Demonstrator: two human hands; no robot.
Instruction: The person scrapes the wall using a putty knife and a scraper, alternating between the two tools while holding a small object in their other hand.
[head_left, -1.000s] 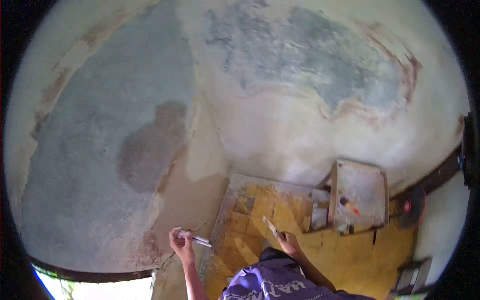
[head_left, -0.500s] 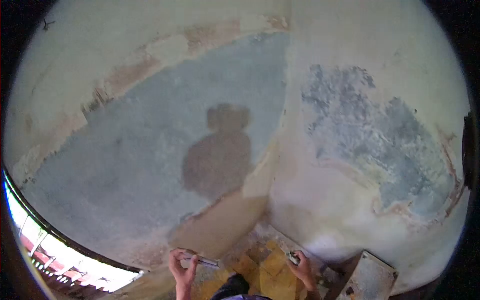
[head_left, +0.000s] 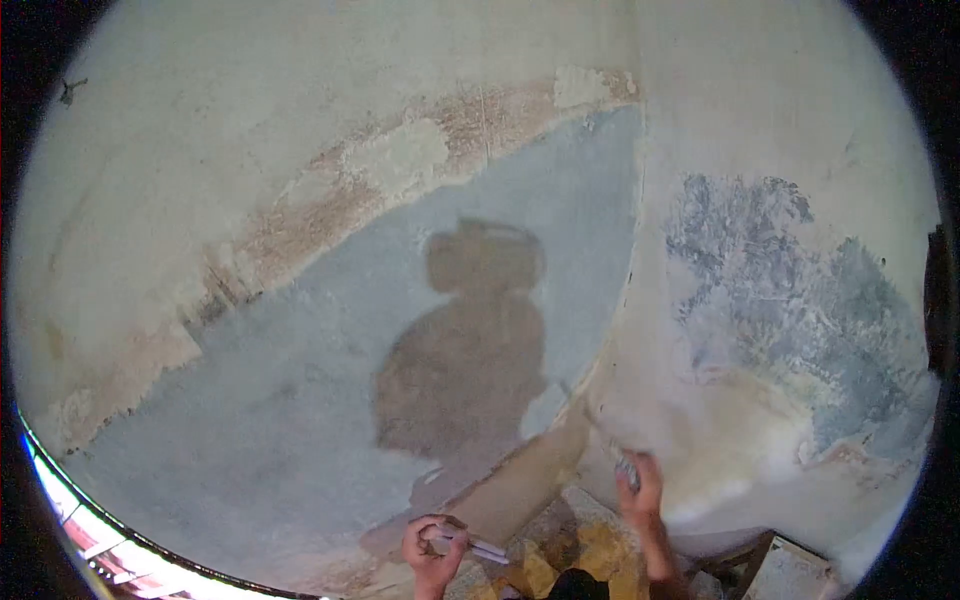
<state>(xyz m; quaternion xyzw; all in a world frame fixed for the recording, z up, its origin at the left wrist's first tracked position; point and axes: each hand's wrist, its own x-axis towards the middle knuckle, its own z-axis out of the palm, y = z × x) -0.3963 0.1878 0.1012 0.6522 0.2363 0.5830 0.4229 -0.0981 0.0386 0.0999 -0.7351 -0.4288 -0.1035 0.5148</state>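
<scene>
My left hand (head_left: 430,556) is low in the view, fingers closed round a wide putty knife (head_left: 487,551) whose pale, straight blade points right. My right hand (head_left: 643,492) is raised near the corner of the two walls, gripping a narrow putty knife (head_left: 628,466). Its blade is smeared by motion and points up and left towards the corner seam. Grey-blue bare plaster (head_left: 300,400) covers much of the left wall, with my dark shadow (head_left: 465,370) across it. A mottled grey patch (head_left: 800,290) marks the right wall.
Yellowish pieces (head_left: 585,550) lie on the floor below the corner. At the lower right a pale, dirty board (head_left: 790,575) leans beside dark debris. A bright barred opening (head_left: 90,540) edges the lower left. A small fixture (head_left: 70,92) sticks out of the upper left wall.
My right hand has risen and moved right, bringing the narrow putty knife up towards the wall corner. My left hand has shifted right and slightly down with its knife. The view has also shifted.
</scene>
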